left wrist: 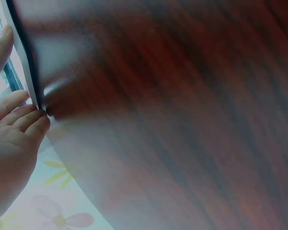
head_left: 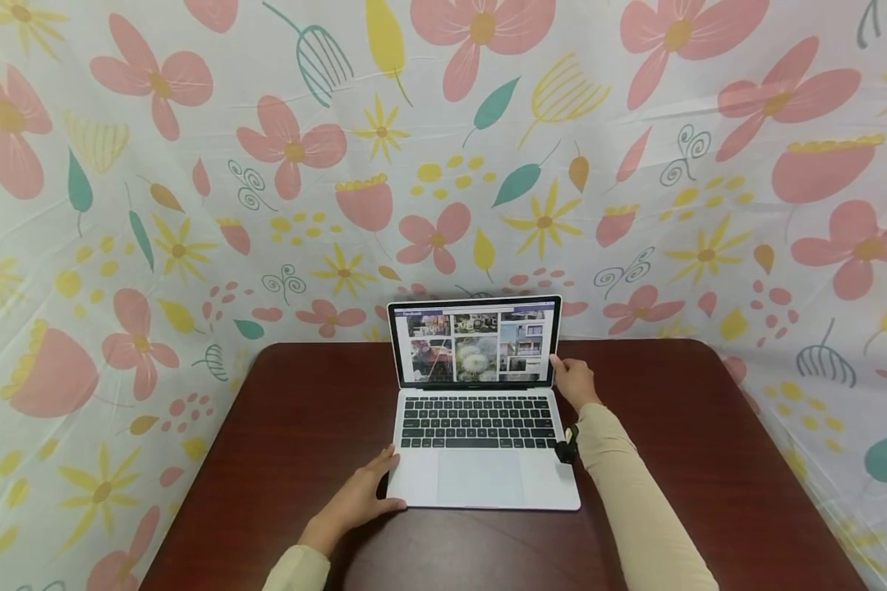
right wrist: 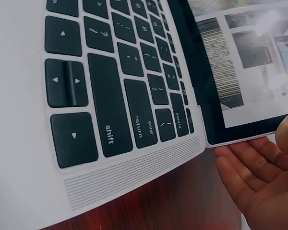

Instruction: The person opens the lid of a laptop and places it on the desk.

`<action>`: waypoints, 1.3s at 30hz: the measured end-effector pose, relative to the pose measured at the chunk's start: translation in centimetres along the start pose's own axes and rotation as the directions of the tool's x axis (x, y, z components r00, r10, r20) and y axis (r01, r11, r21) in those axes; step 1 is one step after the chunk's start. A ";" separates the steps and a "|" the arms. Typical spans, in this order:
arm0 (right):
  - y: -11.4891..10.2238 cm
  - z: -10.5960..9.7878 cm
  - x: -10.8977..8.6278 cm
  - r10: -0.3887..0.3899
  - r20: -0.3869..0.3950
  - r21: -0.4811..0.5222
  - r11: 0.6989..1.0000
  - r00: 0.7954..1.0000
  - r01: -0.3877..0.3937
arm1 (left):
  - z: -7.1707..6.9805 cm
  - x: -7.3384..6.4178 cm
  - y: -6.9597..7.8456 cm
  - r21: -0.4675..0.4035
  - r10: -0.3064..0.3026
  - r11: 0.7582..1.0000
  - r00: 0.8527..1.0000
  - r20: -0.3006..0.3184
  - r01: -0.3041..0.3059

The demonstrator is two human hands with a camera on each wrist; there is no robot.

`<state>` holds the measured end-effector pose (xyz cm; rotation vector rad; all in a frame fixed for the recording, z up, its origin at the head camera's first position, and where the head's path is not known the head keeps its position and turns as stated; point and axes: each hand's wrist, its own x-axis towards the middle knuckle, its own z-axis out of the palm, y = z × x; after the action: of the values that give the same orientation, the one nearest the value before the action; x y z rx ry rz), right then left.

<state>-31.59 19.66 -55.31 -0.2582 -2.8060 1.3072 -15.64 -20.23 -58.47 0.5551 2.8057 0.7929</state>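
Observation:
A silver laptop (head_left: pixel 480 478) stands unfolded on the table, its lit screen (head_left: pixel 476 349) showing a page of photos. At the base's front left corner, my left hand (head_left: pixel 356 496) holds on with fingers along the side edge and thumb at the front edge. The left wrist view shows those fingertips (left wrist: pixel 36 117) against the laptop's edge. My right hand (head_left: pixel 576 382) pinches the lower right edge of the screen, thumb in front and fingers behind. Black keys (right wrist: pixel 108 103) and the hinge corner lie beside that hand in the right wrist view.
The dark red-brown wooden table (head_left: pixel 303 402) extends around the laptop. A white cloth (head_left: pixel 214 271) with flowers and leaves hangs behind the table and along both sides. A small black device (head_left: pixel 566 447) is strapped to the right wrist, over the laptop's right edge.

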 end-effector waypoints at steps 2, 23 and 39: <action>0.1 0.1 0.1 -0.006 -0.010 0.001 1.000 1.000 0.006 | 0.0 0.0 0.1 0.000 -0.003 1.000 1.000 0.000 0.003; 0.4 1.3 1.2 0.007 -0.125 -0.048 0.999 0.992 -0.013 | -0.7 0.2 0.8 0.039 0.019 0.999 1.000 -0.008 -0.018; 0.3 1.3 1.0 -0.020 -0.139 -0.039 0.999 0.990 0.014 | -0.7 0.2 1.1 0.033 0.011 0.999 1.000 -0.004 -0.011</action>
<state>-32.70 19.04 -56.48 -0.3135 -2.7125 1.1836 -15.63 -19.64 -57.33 0.5753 2.8269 0.7518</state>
